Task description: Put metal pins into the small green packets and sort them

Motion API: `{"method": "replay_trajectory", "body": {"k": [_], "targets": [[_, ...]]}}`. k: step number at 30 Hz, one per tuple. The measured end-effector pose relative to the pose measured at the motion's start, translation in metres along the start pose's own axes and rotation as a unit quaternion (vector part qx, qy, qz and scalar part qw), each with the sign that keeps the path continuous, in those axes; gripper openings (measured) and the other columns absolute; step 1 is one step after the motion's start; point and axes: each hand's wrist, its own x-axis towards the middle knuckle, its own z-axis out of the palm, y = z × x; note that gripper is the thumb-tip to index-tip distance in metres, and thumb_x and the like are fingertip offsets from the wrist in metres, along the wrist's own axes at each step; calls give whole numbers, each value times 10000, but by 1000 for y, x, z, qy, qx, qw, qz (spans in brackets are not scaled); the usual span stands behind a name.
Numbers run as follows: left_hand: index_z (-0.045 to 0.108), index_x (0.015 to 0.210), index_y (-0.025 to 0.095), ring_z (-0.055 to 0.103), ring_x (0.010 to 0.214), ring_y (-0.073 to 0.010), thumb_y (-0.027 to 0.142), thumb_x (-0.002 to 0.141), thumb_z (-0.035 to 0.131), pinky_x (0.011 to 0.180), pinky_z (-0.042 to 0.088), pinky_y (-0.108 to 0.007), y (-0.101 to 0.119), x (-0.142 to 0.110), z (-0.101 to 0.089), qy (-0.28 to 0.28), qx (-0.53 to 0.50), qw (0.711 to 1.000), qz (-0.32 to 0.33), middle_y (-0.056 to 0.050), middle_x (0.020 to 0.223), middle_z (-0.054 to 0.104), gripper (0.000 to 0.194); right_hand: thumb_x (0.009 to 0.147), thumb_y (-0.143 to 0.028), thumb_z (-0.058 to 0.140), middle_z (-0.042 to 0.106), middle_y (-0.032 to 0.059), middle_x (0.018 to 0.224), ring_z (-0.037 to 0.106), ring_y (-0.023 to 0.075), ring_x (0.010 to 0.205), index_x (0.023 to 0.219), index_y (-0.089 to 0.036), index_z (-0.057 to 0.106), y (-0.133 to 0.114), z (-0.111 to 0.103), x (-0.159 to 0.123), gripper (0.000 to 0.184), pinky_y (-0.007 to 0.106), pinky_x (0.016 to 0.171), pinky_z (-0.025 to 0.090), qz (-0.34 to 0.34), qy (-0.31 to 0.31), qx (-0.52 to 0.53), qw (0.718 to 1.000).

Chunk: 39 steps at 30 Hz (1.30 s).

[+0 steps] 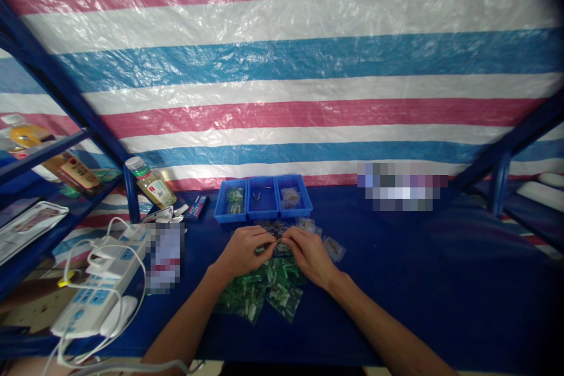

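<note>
Many small packets (264,291), apparently touching left hand (242,251) and right hand (311,255)

The left hand (241,251) and right hand (311,255) meet, fingertips together, above a heap of small plastic bags (264,292) on the blue-covered bench (396,288). Three blue bins (263,198) stand just beyond, with a white power strip (99,285) off to the left.

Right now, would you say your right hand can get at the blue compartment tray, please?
Probably yes: the right hand sits just before the blue compartment tray, with only small plastic bags lying low between them.
</note>
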Motion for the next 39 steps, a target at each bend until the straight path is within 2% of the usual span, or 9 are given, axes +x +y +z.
{"method": "replay_trajectory", "body": {"k": [2,4,9,19,25,33,39], "targets": [[711,894,173,645,742,-148,173,965,566,728,507,-268,-1,0,0,3,-2,1000,1,-38,795,708,162,1040,-230,512,693,38,927,667,207,829,1066,-231,600,0,0,-1,92,309,765,480,-4,-5,16,1000],[710,888,172,642,732,-147,173,963,570,721,505,-267,-1,0,0,4,-1,1000,2,-38,788,704,159,1034,-208,512,698,40,960,672,207,857,1127,-234,587,1,1,-2,122,310,778,484,-11,-13,23,1000],[715,921,172,653,760,-156,187,975,564,751,508,-279,-4,-2,2,0,0,1000,-5,-42,800,705,160,1034,-171,481,687,31,932,674,198,849,1056,-233,602,3,2,-1,138,305,781,486,-16,-8,20,1000],[726,955,168,664,765,-153,225,996,573,745,517,-279,-3,-2,2,17,-17,1000,-8,-49,829,725,168,1057,-240,462,678,40,877,662,211,787,968,-235,603,5,2,-1,167,315,734,480,0,12,-13,1000],[730,951,170,671,744,-143,230,986,592,706,523,-262,-5,-3,1,35,-22,999,-14,-50,843,735,154,1032,-219,502,700,41,967,675,209,852,1115,-240,594,4,2,-2,126,318,777,494,-13,4,19,1000],[736,971,178,678,775,-153,223,986,594,752,532,-279,-6,-4,4,34,-23,999,-11,-52,857,746,150,1044,-198,467,696,43,956,682,212,869,1057,-240,603,5,2,-1,143,317,779,494,-8,4,15,1000],[739,950,171,668,734,-147,238,988,585,722,535,-267,-4,-3,3,39,-20,999,-5,-56,820,735,172,1056,-254,475,683,43,866,665,210,790,964,-229,621,7,3,-1,174,318,743,495,-4,19,-3,1000]]}}
